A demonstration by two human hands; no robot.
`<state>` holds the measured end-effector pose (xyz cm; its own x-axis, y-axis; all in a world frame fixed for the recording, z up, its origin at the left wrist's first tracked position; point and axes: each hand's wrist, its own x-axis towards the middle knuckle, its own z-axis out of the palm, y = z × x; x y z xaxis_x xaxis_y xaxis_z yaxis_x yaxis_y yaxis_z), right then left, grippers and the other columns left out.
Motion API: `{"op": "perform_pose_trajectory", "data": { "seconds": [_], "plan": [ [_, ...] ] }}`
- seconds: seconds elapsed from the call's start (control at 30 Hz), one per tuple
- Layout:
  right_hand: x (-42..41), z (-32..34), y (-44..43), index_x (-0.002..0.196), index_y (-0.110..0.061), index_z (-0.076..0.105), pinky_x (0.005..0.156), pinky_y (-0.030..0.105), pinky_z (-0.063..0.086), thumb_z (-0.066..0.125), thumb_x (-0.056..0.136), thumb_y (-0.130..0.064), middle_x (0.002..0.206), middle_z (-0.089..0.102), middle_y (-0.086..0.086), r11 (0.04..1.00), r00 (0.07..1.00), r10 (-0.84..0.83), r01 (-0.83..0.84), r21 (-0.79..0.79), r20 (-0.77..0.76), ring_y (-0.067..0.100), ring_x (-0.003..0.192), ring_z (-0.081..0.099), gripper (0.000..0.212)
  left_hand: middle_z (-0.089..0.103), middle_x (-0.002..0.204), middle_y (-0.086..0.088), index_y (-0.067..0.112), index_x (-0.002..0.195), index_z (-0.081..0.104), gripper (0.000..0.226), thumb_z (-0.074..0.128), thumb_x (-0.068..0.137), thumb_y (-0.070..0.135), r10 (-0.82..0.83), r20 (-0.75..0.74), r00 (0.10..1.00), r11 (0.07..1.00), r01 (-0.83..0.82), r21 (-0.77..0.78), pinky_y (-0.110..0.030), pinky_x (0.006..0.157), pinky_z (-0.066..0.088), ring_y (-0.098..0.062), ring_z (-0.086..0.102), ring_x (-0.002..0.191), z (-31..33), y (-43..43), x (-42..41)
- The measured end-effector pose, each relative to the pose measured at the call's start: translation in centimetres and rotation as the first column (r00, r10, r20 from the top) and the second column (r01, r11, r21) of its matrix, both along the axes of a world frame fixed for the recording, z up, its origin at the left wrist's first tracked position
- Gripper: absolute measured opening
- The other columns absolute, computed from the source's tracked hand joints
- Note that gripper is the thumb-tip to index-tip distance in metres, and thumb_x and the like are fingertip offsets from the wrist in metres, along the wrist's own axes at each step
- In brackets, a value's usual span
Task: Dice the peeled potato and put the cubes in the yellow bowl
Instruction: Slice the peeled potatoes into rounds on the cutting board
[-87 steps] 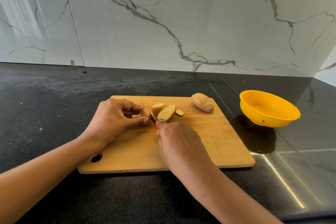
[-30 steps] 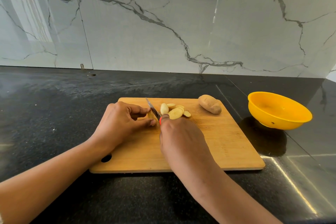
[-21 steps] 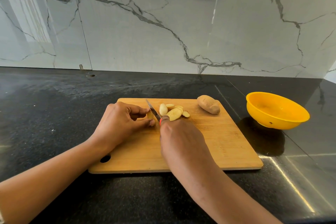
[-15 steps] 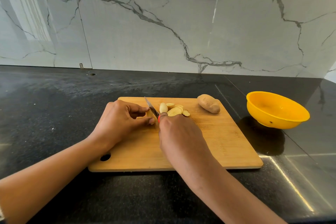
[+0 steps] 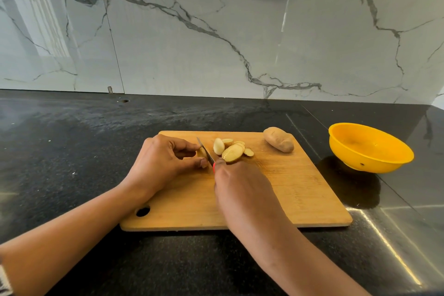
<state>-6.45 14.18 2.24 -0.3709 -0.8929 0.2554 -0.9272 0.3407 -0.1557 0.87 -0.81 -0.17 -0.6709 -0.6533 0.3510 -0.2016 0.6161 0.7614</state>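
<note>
Wooden board (image 5: 300,187) fills the middle of the frame on the dark worktop (image 5: 72,151), and the cutting is at its upper left part. The left hand (image 5: 163,166) is curled over a small stub of potato (image 5: 202,152), thumb and fingertips pinching it against the wood. The right hand (image 5: 242,190) is wrapped round a knife (image 5: 204,149) whose red handle shows only as a sliver. The blade stands at the stub's right side, though I cannot tell whether it touches. Just right of the blade lies a loose heap of slices (image 5: 232,152), pale on their cut faces. A whole potato (image 5: 278,139) lies near the board's upper right corner. The yellow bowl (image 5: 360,158) stands off the board at the right of the frame, with no potato in it that I can see.

To my eye the stub is firm but small and rounded, likely to roll, and its wet faces will be slippery. Best held low at its sides, flat face down, fingertips tucked away from the blade. The slices look light and stiff, apt to slide over one another, so a few stacked flat would cut more safely into cubes.
</note>
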Motion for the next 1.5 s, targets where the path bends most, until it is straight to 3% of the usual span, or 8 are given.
{"op": "perform_pose_trajectory", "data": {
  "seconds": [0.27, 0.53, 0.7, 0.77, 0.93, 1.1, 1.37, 1.5],
  "plan": [
    [-0.2, -0.8, -1.0, 0.132, -0.009, 0.049, 0.068, 0.022, 0.035, 0.04, 0.101, -0.011, 0.114, 0.06, 0.006, 0.998, 1.0, -0.015, 0.015, 0.063, -0.006, 0.018, 0.097, 0.058, 0.032, 0.07, 0.079, 0.016, 0.024, 0.089, 0.074, 0.035, 0.082, 0.058, 0.036, 0.021, 0.006, 1.0, 1.0, -0.021, 0.017, -0.001, 0.067, 0.045, 0.011, 0.064, 0.075, -0.2, -0.2, 0.0],
    [0.4, -2.3, 3.2, 0.15, -0.011, 0.019, 0.045, 0.02, 0.019, 0.035, 0.101, -0.009, 0.093, 0.051, 0.0, 0.992, 0.999, -0.038, 0.042, 0.117, -0.035, 0.01, 0.06, 0.033, 0.051, 0.072, 0.088, 0.01, 0.023, 0.1, 0.071, 0.038, 0.083, 0.064, 0.025, 0.011, -0.014, 1.0, 0.993, -0.009, 0.118, -0.004, 0.068, 0.048, 0.005, 0.067, 0.08, -0.5, -1.0, -0.1],
    [-1.4, -2.3, 4.0, 0.151, -0.024, 0.023, 0.062, 0.023, 0.044, 0.034, 0.103, -0.028, 0.1, 0.059, -0.004, 0.999, 1.0, 0.002, -0.002, -0.039, -0.011, 0.011, 0.08, 0.054, 0.049, 0.07, 0.093, 0.012, 0.029, 0.103, 0.068, 0.036, 0.08, 0.069, 0.026, 0.027, -0.023, 0.999, 0.992, -0.024, 0.125, -0.008, 0.069, 0.049, 0.007, 0.065, 0.083, -0.4, -1.1, 0.1],
    [-1.9, -1.5, 4.4, 0.148, -0.027, 0.029, 0.06, 0.018, 0.047, 0.036, 0.102, -0.033, 0.09, 0.058, -0.011, 0.991, 0.998, 0.033, -0.025, -0.133, 0.06, 0.005, 0.072, 0.055, 0.047, 0.068, 0.094, 0.016, 0.033, 0.1, 0.068, 0.029, 0.077, 0.073, 0.026, 0.022, -0.011, 1.0, 0.995, -0.02, 0.097, -0.006, 0.063, 0.047, 0.012, 0.063, 0.081, -0.3, -1.0, 0.1],
    [-5.9, -0.1, 3.8, 0.136, -0.016, 0.051, 0.046, 0.014, 0.04, 0.05, 0.098, -0.022, 0.061, 0.049, -0.013, 0.923, 0.998, -0.01, 0.032, -0.384, 0.061, 0.004, 0.042, 0.041, 0.038, 0.06, 0.107, 0.018, 0.033, 0.105, 0.065, 0.033, 0.076, 0.074, 0.027, -0.018, 0.023, 1.0, 1.0, 0.018, -0.02, -0.008, 0.071, 0.044, 0.008, 0.059, 0.09, -0.1, -0.6, 0.0],
    [-9.5, -1.5, 2.9, 0.131, -0.011, 0.057, 0.048, 0.011, 0.037, 0.054, 0.097, -0.018, 0.069, 0.06, -0.006, 0.835, 0.988, -0.023, 0.102, -0.541, 0.152, 0.003, 0.05, 0.046, 0.035, 0.056, 0.12, 0.015, 0.031, 0.122, 0.059, 0.049, 0.076, 0.075, 0.027, -0.066, 0.1, 0.993, 0.991, 0.077, -0.108, -0.008, 0.077, 0.048, 0.003, 0.06, 0.096, -0.4, -0.4, -0.4],
    [-11.4, -2.4, 3.8, 0.132, -0.014, 0.057, 0.056, 0.007, 0.04, 0.051, 0.098, -0.024, 0.084, 0.069, 0.002, 0.777, 0.959, -0.101, 0.242, -0.581, 0.264, -0.003, 0.06, 0.051, 0.036, 0.049, 0.14, 0.006, 0.041, 0.14, 0.035, 0.064, 0.067, 0.085, 0.034, -0.076, 0.305, 0.949, 0.962, 0.151, -0.228, -0.029, 0.105, 0.04, -0.012, 0.047, 0.127, -0.5, -0.4, -2.5],
    [-12.4, -2.5, 4.1, 0.13, -0.013, 0.06, 0.057, 0.006, 0.036, 0.05, 0.099, -0.025, 0.079, 0.057, -0.006, 0.696, 0.928, -0.11, 0.329, -0.639, 0.357, -0.001, 0.064, 0.047, 0.035, 0.041, 0.147, 0.006, 0.04, 0.145, 0.024, 0.074, 0.067, 0.085, 0.034, -0.095, 0.383, 0.919, 0.959, 0.187, -0.211, -0.028, 0.105, 0.035, -0.013, 0.041, 0.133, 0.1, 0.0, -3.7]
  ]
}}
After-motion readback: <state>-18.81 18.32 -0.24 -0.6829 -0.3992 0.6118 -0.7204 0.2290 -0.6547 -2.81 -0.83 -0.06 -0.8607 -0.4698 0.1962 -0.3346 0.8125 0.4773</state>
